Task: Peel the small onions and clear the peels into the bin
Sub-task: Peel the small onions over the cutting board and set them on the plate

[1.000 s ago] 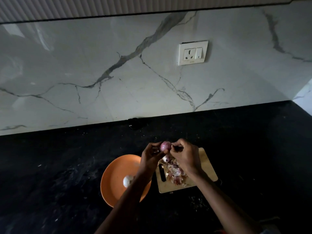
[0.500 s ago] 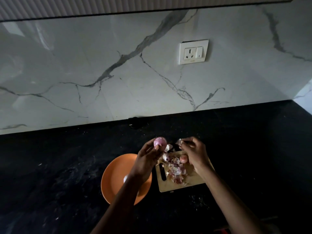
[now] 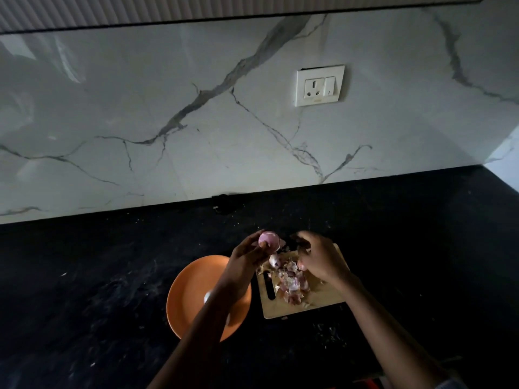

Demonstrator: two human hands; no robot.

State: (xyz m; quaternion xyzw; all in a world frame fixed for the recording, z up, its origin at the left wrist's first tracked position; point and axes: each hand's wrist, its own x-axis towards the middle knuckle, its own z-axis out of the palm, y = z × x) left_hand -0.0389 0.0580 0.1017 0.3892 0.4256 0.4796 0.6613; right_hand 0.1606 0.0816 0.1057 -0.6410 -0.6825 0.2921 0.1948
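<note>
Your orange plate sits on the black counter, just left of the wooden board, and it holds one pale peeled onion that your left forearm mostly covers. The board carries a heap of pinkish peels spread over its middle, with another small onion lying at the heap's far edge; a dark slot runs along the board's left side. Your left hand is raised above the gap between plate and board, and its fingertips grip a small purple onion held up at the top of the hand, with a flap of loose skin hanging off the onion's right side. Your right hand hovers over the far part of the board, just beside the held onion but apart from it, its fingers curled downward toward the peels. The light there is dim and the hand is slightly blurred, so you cannot tell whether it pinches a scrap of peel or holds nothing. Behind the counter rises a white marble wall with grey veins, and a socket is set into it above your hands. A small dark object rests where the counter meets the wall. Pale specks lie scattered across the counter near the plate and below the board.
</note>
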